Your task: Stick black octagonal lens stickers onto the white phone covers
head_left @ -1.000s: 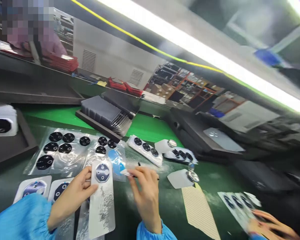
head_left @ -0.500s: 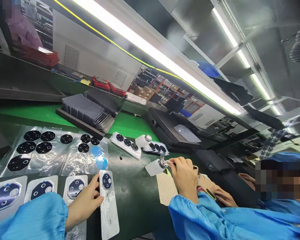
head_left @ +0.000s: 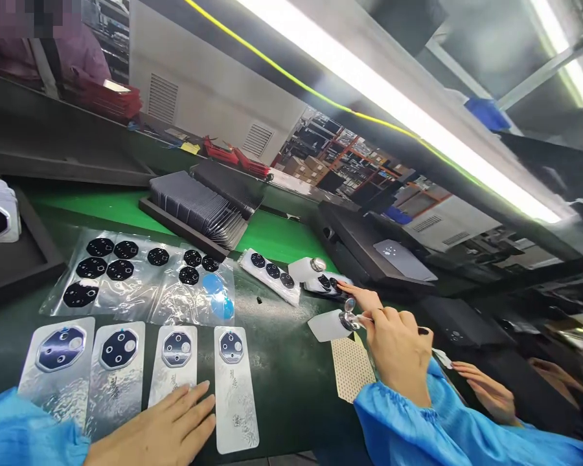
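while left hand (head_left: 162, 430) flat, empty over panel (head_left: 173, 375), right hand (head_left: 399, 349) pinch-tight on white scrap (head_left: 365, 318)

Shot from 1 head-worn camera, facing forward and down over the bench (head_left: 291, 395), close on the left hand (head_left: 160, 427) at the bottom edge and the right hand (head_left: 398, 353) right of centre. Tilted sideways, taking in far shelves (head_left: 357, 162) and, overhead, a slanting lamp (head_left: 393, 103).
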`<state>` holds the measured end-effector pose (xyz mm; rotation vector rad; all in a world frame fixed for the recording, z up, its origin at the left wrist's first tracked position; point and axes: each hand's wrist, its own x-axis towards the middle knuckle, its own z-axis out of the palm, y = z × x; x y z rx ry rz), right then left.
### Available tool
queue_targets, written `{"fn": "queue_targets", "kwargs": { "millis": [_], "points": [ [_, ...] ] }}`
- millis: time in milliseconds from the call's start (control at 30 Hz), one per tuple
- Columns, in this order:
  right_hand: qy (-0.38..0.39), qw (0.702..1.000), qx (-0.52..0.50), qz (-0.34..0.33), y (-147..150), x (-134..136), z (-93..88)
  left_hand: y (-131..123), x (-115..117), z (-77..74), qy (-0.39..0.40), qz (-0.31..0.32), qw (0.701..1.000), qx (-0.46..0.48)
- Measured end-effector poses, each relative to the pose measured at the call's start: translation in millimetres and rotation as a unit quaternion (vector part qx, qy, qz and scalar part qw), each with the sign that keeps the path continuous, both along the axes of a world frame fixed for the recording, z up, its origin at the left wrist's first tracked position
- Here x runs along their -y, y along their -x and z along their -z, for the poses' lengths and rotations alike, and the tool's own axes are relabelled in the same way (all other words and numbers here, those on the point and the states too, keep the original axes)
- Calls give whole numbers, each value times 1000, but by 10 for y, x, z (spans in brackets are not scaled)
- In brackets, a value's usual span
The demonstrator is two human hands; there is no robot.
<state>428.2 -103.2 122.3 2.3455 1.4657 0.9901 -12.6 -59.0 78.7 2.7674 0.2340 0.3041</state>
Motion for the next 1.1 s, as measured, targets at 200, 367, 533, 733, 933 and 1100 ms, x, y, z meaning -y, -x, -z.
{"fn": "queue_targets", "kwargs": {
  "millis": [200,367,533,733,933,1100],
  "points": [
    [-81,926,-257,-263,1147,-157,249,-450,-57,377,-84,49,995,16],
    [-69,914,-289,-277,1881,-163,772,-594,-135,563,-83,67,994,3],
    [-111,891,-351,-264,1972,-33,932,-571,-154,585,-49,58,997,17],
    [-101,892,-346,-275,1999,3,941,-566,-141,545,-57,60,997,8],
    [-96,909,-301,-271,2029,6,930,-570,-131,512,-63,54,996,12],
    [-86,910,-300,-273,2030,11,922,-568,-130,472,-61,48,997,12]
  ]
}}
